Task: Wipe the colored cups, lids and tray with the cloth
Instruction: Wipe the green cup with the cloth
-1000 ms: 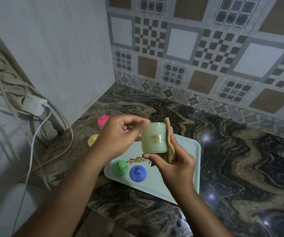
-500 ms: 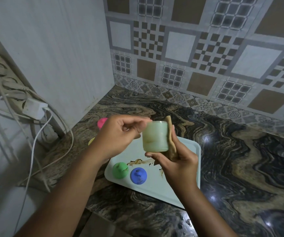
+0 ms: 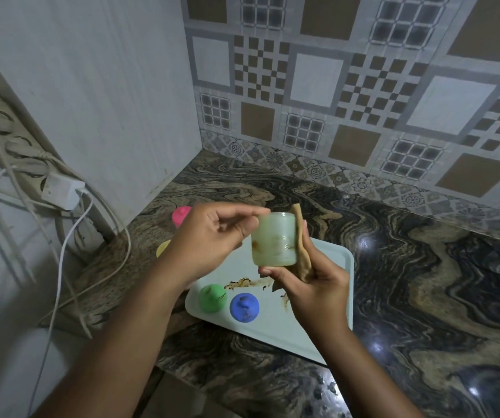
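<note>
A pale green cup with brown smears is held above the tray. My left hand pinches its upper rim with the fingertips. My right hand presses a tan cloth against the cup's right side and supports it from below. The light tray lies on the counter under my hands and shows brown stains near its middle. On its near left part sit a green lid and a blue lid, both spotted. A pink piece and a yellow one rest on the counter left of the tray, partly hidden by my left hand.
The dark marbled counter meets a tiled wall behind and a white panel at left. A power strip with a white charger and loose cables hangs at left, near the counter's corner. The counter edge runs just in front of the tray.
The cup has been turned slightly between my hands, so different smears face me. Both hands stay at nearly the same place above the tray.
</note>
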Demonstrator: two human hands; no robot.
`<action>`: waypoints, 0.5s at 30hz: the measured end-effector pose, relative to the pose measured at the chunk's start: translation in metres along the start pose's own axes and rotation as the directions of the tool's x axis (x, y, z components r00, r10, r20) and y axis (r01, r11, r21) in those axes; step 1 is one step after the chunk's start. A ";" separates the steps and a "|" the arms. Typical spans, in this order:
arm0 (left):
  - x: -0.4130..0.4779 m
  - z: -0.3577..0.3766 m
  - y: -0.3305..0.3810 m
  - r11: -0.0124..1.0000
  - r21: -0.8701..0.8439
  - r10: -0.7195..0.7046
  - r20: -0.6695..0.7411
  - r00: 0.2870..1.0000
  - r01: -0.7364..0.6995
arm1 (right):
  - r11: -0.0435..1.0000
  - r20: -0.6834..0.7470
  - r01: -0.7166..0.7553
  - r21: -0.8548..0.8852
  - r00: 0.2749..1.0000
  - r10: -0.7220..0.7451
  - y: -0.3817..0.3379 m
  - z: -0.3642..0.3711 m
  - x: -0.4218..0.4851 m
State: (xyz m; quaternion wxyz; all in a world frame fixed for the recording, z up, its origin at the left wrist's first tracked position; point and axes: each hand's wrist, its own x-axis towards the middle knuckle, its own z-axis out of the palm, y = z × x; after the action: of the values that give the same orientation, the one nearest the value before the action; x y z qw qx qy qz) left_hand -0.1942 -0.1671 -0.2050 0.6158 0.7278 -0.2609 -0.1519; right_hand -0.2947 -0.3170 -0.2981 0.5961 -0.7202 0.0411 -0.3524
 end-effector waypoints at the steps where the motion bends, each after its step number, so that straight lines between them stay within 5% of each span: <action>1: 0.000 0.001 0.002 0.998 -0.048 -0.030 -0.012 0.999 0.029 | 1.000 0.015 0.008 -0.007 1.000 -0.008 -0.002 0.001 0.001; 3: 0.002 0.003 0.004 0.999 -0.042 -0.035 -0.068 0.997 0.032 | 0.994 0.043 0.040 -0.106 0.998 -0.036 -0.008 0.004 0.003; 6: 0.002 0.009 0.005 0.970 0.220 0.124 -0.084 0.989 -0.103 | 0.939 0.037 0.149 -0.309 0.989 -0.144 -0.009 0.006 0.001; 8: 0.000 0.014 0.006 0.943 0.298 0.178 -0.080 0.981 -0.146 | 0.945 0.042 0.154 -0.290 0.988 -0.148 -0.005 0.003 0.000; 12: -0.002 0.013 0.003 0.987 0.154 0.055 -0.078 0.995 -0.042 | 0.999 0.026 -0.039 -0.022 0.999 0.040 -0.003 -0.001 -0.007; 15: -0.001 0.012 -0.002 0.995 -0.052 -0.087 -0.061 0.994 0.084 | 0.997 0.027 -0.083 -0.005 0.996 0.083 -0.004 -0.003 -0.003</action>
State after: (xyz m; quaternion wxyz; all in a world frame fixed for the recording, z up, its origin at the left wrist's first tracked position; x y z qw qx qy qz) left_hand -0.2014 -0.1758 -0.2095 0.6345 0.7273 -0.2061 -0.1612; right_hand -0.3000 -0.3169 -0.2963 0.6094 -0.7238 0.0633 -0.3175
